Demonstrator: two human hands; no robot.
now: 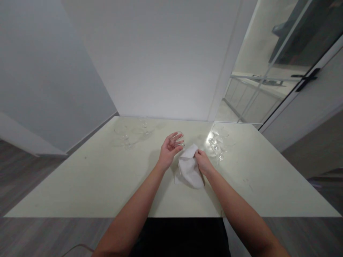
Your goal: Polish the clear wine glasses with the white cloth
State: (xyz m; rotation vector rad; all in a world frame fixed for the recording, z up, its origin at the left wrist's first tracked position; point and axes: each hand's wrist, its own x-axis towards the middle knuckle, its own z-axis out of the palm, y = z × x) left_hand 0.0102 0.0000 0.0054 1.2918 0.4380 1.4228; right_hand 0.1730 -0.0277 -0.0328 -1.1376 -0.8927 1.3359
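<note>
On the pale desk (93, 178), other glasses (216, 147) to either side, your left hand (168, 145) grips a clear glass (177, 137) and your right hand (204, 162) pinches a white cloth (190, 172) just beside it, seemingly for wiping, so the next move calls for gentle, steady contact.

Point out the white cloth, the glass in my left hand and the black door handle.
White cloth (190, 172): head view, on the broad middle of the fabric.
Clear glass (177, 137) in the left hand (168, 147): head view, on its see-through wall.
Black door handle (308, 78): head view, near its middle.
</note>
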